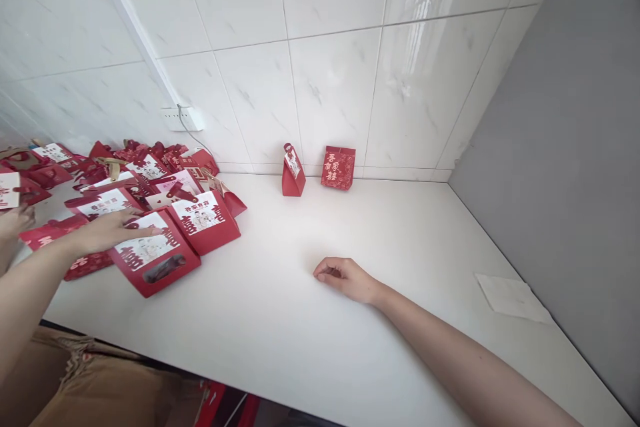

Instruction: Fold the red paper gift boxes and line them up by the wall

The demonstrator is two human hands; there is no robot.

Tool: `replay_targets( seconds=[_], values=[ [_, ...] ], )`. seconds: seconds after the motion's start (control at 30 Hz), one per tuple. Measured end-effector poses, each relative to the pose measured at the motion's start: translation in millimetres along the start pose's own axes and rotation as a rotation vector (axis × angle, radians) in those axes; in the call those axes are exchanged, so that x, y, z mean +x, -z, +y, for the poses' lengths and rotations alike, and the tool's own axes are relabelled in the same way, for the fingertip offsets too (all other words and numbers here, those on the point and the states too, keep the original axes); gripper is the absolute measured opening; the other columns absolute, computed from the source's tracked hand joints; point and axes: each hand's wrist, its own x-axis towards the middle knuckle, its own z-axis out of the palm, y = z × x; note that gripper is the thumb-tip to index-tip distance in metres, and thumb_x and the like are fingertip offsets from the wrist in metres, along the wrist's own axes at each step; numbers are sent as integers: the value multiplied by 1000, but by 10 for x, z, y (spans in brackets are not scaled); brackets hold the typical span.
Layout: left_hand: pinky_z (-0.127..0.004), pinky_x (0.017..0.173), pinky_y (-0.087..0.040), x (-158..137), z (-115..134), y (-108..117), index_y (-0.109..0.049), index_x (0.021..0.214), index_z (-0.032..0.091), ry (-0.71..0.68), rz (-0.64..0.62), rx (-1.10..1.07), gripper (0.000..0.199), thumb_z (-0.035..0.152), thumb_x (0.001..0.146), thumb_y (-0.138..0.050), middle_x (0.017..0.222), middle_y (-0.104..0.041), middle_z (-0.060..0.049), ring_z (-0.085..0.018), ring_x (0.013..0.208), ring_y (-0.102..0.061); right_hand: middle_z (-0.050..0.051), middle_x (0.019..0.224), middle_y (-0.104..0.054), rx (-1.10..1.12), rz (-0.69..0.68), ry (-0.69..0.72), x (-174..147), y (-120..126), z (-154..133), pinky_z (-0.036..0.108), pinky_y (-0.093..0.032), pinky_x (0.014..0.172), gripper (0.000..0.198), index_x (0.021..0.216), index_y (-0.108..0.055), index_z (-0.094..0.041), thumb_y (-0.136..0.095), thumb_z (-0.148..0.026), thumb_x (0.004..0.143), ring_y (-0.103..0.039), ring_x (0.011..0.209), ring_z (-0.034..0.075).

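Note:
My left hand (113,230) reaches in from the left, its fingers over the top edge of a red gift box (190,260) that it grips. This box has a white printed front with cut-out characters and a small clear window, and it leans at a tilt. Right beside it stands another red gift box (223,230) with a white card and a ribbon. My right hand (347,278) rests on the white table with its fingers curled in, and nothing shows in them.
A crowd of red gift boxes and bags (150,167) covers the table's left end. Against the tiled wall stand a small red box (293,180) and a red patterned box (338,169). A white sheet (511,298) lies by the grey panel (565,180). Another person's hand (17,221) is at far left.

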Motion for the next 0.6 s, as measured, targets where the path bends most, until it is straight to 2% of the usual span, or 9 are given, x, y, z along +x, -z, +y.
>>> replay_targets(
  seconds=[0.1,0.2,0.23,0.3,0.37,0.47,0.5,0.6],
  values=[
    [-41,102,-45,90,312,-91,-56,131,25,-137,-167,-10,93,79,55,-68,135,-60,1,-24,119,-58,1,83,-61,-8,4,-3,19,-1,15,24,-37,60,22,94,-68,-19,-59,-38,89,-46,66,11],
    [-43,98,-48,210,839,-265,-57,129,12,-142,-110,49,97,76,57,-69,131,-62,-11,-30,116,-58,1,83,-62,-8,9,-4,29,-6,6,24,-38,61,21,93,-68,-19,-59,-37,89,-47,66,10],
    [-43,97,-49,268,1046,-347,-58,127,11,-199,-105,42,94,76,59,-68,131,-62,-13,-32,116,-58,1,83,-62,-7,13,0,32,-8,3,24,-39,61,20,92,-68,-19,-59,-36,89,-48,66,10],
    [-41,92,-51,403,1495,-536,-63,121,15,-342,-84,-16,82,73,62,-68,127,-64,-12,-33,113,-60,1,83,-63,-6,20,12,41,-9,5,24,-40,63,20,92,-68,-18,-60,-36,89,-49,67,10],
    [-38,88,-52,531,1974,-744,-70,109,17,-476,-90,-83,69,68,61,-71,115,-69,-13,-34,105,-63,2,85,-64,-2,22,26,52,-4,19,24,-42,64,20,92,-69,-19,-60,-37,89,-51,68,11],
    [-38,89,-51,612,2683,-1036,-75,90,18,-666,-92,-295,44,55,66,-73,108,-70,-10,-31,98,-65,2,89,-66,0,20,49,69,9,51,24,-44,67,21,94,-69,-19,-60,-37,89,-55,71,11],
    [-38,91,-51,594,2893,-1117,-75,85,18,-721,-71,-382,38,50,65,-76,110,-68,-10,-30,99,-65,3,90,-66,-3,20,56,73,13,59,25,-45,67,21,94,-69,-19,-60,-37,89,-56,72,12],
    [-40,106,-44,413,3364,-1306,-74,83,19,-883,165,-615,22,38,72,-73,127,-57,-10,-29,117,-57,3,91,-68,-14,27,68,79,18,69,25,-46,69,20,94,-70,-20,-59,-36,90,-58,75,12]
  ],
)
